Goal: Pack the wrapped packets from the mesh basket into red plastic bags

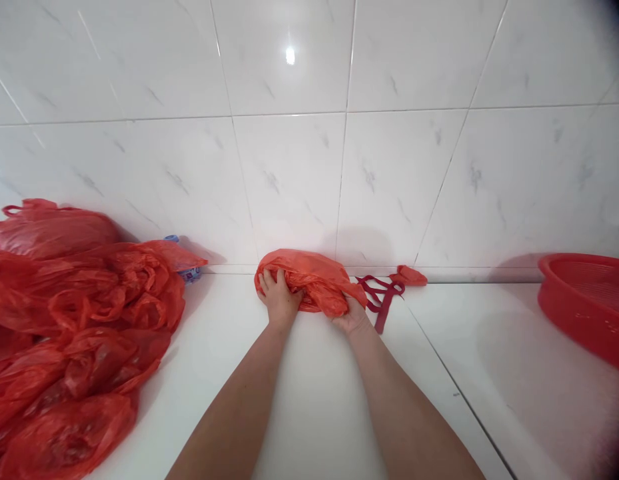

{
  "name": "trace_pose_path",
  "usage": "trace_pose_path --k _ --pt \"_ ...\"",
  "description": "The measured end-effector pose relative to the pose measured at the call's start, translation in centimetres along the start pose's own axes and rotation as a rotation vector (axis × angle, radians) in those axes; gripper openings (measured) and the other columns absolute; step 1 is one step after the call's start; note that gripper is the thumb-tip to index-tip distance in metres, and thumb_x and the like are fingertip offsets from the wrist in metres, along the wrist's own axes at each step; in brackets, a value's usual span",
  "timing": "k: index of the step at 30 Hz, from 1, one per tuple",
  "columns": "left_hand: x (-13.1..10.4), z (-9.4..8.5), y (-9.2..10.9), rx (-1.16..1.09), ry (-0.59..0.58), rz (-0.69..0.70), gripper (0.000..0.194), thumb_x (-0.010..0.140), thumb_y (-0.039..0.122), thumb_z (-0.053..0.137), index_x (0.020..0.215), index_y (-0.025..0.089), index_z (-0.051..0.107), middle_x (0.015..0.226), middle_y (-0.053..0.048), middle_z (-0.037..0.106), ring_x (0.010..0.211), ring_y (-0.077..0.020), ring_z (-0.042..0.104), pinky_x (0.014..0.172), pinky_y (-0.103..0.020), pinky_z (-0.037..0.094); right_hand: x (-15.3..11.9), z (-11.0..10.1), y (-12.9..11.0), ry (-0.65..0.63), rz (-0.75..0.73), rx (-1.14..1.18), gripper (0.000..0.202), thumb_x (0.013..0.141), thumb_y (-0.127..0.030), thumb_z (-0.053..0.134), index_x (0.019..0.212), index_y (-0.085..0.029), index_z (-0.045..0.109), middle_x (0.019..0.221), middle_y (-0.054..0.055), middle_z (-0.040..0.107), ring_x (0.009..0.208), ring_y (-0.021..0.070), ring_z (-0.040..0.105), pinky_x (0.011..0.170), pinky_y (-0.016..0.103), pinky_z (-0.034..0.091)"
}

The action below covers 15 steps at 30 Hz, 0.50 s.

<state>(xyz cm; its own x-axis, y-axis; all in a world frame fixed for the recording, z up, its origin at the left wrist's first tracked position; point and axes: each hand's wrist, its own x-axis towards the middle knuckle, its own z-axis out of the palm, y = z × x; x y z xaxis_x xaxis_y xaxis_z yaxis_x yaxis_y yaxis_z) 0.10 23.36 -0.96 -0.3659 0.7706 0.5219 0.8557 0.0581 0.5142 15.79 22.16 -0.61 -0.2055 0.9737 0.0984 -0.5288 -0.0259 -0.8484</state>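
Note:
A crumpled red plastic bag [314, 263] lies on the white surface against the tiled wall, in the middle of the head view. My left hand [279, 299] presses on its left part, fingers spread over the folds and thumb pointing right. At the bag's right end, my right hand [353, 316] grips the plastic from below, its fingers partly covered by it. Just beyond that hand lie dark red straps [384, 300], looped flat on the surface. A small folded red piece [409, 275] rests beside them at the wall.
A large heap of red plastic bags [89, 320] fills the left side. Behind it, a blue-and-white item [192, 274] partly shows. On the right stands a red mesh basket [574, 313], cut off by the frame. A seam [456, 387] crosses the white surface at right.

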Motion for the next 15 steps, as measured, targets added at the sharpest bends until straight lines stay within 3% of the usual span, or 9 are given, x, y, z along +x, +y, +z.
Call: trace_pose_path --k 3,6,11,15 --pt "0.0 -0.2 -0.2 -0.008 -0.01 -0.004 0.068 0.07 0.037 0.063 0.131 0.02 0.037 0.148 -0.021 0.021 0.137 -0.04 0.015 0.101 -0.062 0.024 -2.2 0.2 0.0 -0.043 0.267 0.13 0.023 0.077 -0.038 0.064 0.085 -0.017 0.056 0.069 0.001 0.06 0.054 0.0115 0.055 0.039 0.02 0.043" --pt "0.2 -0.5 -0.6 -0.038 -0.003 -0.02 0.055 0.077 0.034 0.056 0.128 0.021 0.042 0.147 -0.021 0.024 0.136 -0.0401 0.017 0.099 -0.063 0.026 -5.1 0.4 -0.1 -0.083 0.387 0.189 0.023 0.074 -0.033 0.069 0.086 -0.017 0.057 0.071 -0.001 0.061 0.057 0.0097 0.057 0.048 0.02 0.046" --pt "0.7 -0.5 -1.1 -0.083 0.006 -0.054 0.051 0.077 0.034 0.059 0.123 0.017 0.046 0.145 -0.022 0.029 0.134 -0.0417 0.019 0.097 -0.063 0.026 -10.8 0.0 -0.2 -0.205 0.35 0.195 0.021 0.074 -0.033 0.069 0.087 -0.017 0.062 0.078 0.002 0.064 0.069 0.0119 0.061 0.062 0.023 0.049" --pt "0.5 -1.0 -0.9 -0.087 -0.012 -0.085 0.061 0.069 0.035 0.066 0.123 0.019 0.044 0.146 -0.021 0.027 0.134 -0.0404 0.019 0.098 -0.063 0.026 -14.7 -0.5 -1.1 -0.093 0.271 0.236 0.031 0.079 -0.043 0.062 0.099 -0.019 0.064 0.098 0.005 0.067 0.091 0.0168 0.063 0.081 0.029 0.05"
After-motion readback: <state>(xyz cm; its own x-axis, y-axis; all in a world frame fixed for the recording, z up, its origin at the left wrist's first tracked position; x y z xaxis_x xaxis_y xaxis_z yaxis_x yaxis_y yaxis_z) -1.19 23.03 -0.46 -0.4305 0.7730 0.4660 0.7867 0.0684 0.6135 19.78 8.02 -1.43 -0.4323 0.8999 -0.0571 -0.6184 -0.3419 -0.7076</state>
